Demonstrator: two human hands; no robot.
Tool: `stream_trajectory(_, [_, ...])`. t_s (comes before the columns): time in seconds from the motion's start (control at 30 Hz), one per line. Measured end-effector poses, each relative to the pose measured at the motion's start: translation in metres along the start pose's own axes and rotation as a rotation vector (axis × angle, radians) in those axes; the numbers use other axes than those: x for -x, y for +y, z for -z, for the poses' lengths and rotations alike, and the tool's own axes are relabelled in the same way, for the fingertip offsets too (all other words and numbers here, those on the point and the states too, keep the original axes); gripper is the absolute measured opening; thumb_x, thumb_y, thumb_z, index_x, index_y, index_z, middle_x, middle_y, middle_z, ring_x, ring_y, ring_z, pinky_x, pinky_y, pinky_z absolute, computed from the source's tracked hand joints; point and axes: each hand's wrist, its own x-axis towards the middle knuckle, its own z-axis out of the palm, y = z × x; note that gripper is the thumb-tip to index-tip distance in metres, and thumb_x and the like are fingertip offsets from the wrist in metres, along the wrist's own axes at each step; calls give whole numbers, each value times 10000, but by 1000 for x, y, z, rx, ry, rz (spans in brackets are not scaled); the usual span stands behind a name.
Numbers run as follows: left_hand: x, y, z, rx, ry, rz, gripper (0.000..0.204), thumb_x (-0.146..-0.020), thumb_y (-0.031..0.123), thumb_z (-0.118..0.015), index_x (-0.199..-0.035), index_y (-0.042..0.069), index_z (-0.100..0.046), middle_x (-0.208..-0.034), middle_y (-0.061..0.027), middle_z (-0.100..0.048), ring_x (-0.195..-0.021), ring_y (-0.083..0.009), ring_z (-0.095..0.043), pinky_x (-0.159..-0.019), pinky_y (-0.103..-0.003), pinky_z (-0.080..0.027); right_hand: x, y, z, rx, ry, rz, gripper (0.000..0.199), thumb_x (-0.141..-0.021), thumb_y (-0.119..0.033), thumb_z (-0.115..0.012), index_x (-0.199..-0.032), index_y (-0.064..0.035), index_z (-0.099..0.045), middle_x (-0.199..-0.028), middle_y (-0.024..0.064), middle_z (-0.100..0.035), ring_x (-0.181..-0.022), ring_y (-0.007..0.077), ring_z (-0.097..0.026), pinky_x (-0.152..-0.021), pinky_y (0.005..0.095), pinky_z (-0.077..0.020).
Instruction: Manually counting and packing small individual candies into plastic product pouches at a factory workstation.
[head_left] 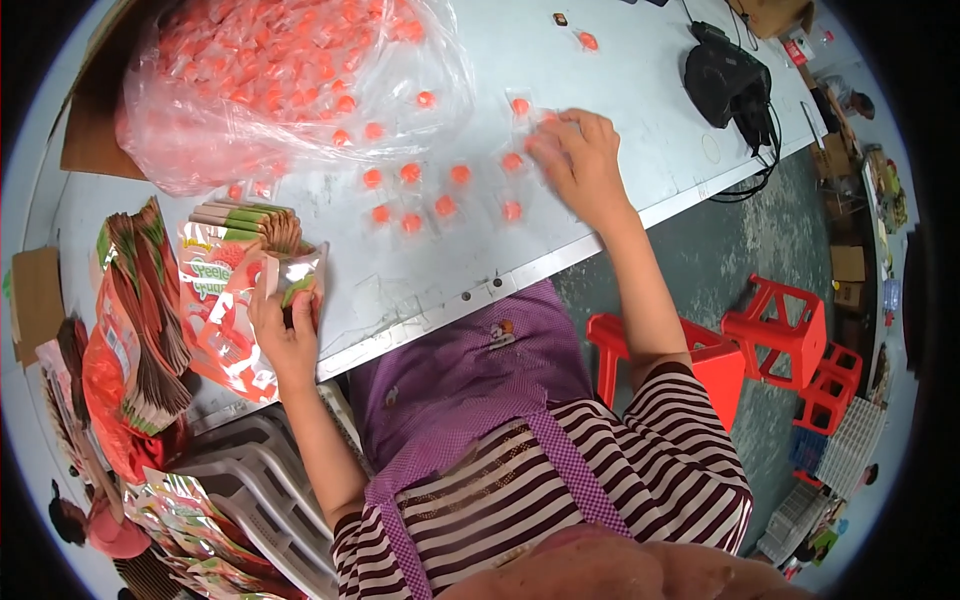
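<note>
My left hand (pixel 283 325) is closed on the edge of a pink and red snack pouch (pixel 300 272) at the table's front left. The pouch's top gapes, with its shiny inner side showing. Under and behind it lies a fanned stack of like pouches (pixel 210 262). Out to the right, my right hand (pixel 585 170) reaches over the table, fingers bent down among small clear-wrapped red-orange candies (pixel 512 161). Its fingertips are blurred, and whether they grip a candy cannot be made out. More wrapped candies (pixel 411 172) lie in loose rows between my hands.
A big clear bag of wrapped candies (pixel 270 70) lies at the back left beside a cardboard box (pixel 95 120). More pouches (pixel 140 320) are bundled at the left edge. A black device with cables (pixel 725 75) sits at the right. Red plastic stools (pixel 775 325) stand on the floor.
</note>
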Motion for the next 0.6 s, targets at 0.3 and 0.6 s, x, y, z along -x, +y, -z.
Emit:
stream_trajectory(0.3, [-1, 2, 2, 27, -68, 106, 210, -817, 161, -641, -874, -34, -587, -1242, -224, -519, -1109, -369, -486, -950, -417, -350, -21, 8, -11, 129, -177, 47, 303, -896, -227, -487, -1174, -150, -580, -1289, 100, -485, -1199, 281, -400, -1033, 434, -226])
stream_trajectory(0.6, [-4, 8, 1, 48, -34, 98, 204, -791, 148, -666, -882, -25, -606, -1215, -224, -533, -1087, -357, -501, -935, -409, -361, 11, -44, -7, 11, -238, 140, 309, -800, -205, -615, -1090, -105, -577, -1183, 97, -516, -1184, 285, -408, -1043, 490, -198])
